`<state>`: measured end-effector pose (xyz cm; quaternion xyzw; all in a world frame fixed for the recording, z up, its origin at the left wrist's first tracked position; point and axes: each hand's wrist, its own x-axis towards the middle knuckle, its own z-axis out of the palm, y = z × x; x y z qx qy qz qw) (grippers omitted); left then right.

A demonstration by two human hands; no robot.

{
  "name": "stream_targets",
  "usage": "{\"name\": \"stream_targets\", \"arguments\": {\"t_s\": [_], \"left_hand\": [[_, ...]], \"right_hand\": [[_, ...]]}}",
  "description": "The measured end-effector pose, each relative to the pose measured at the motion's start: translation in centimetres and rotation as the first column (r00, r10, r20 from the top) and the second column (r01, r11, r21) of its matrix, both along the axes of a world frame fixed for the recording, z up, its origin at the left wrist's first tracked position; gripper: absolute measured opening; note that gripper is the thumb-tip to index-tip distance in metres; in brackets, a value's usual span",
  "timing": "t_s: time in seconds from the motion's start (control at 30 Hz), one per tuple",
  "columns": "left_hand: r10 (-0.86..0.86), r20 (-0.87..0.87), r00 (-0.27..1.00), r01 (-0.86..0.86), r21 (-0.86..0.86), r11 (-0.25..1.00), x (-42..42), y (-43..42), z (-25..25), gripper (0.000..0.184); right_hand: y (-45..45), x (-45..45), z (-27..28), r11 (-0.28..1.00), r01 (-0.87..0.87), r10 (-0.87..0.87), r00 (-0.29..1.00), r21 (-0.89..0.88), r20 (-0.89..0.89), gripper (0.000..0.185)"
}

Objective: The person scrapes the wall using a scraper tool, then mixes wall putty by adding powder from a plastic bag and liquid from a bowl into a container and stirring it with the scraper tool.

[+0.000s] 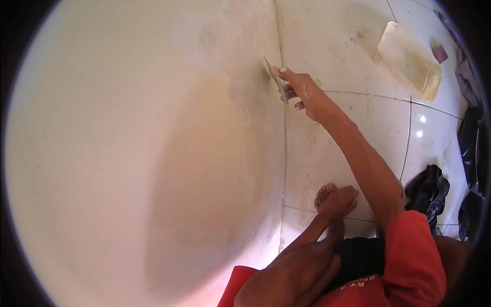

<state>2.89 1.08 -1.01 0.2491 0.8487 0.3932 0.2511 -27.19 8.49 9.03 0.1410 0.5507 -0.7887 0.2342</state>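
Wall (102, 153): seemingly part-coated, patchy edge unfinished. Right hand (304, 92): grip clamped on scraper (275, 75). Left hand (340, 201): grip unclear from here.

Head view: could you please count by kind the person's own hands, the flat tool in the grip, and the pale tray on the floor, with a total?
Hands: 2 (right hand, left hand)
Flat tool: 1, in the right hand
Pale tray: 1
Total: 4
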Motion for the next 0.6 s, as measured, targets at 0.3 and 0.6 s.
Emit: {"name": "stream_targets", "arguments": {"t_s": [0.3,0.6], "left_hand": [[-0.005,-0.019,1.0,0.006,0.017,1.0,-0.1,-0.1,0.0,0.019],[-0.041,-0.189,0.981,0.05,0.041,0.998,1.1,-0.5,-2.0,0.015]], "right_hand": [[-2.3,1.9,2.0,0.998,-0.032,0.043,0.978,0.059,-0.203,0.083],[-2.7,7.5,5.3,0.843,-0.066,0.277,0.903,0.533,-0.327,0.071]]}}
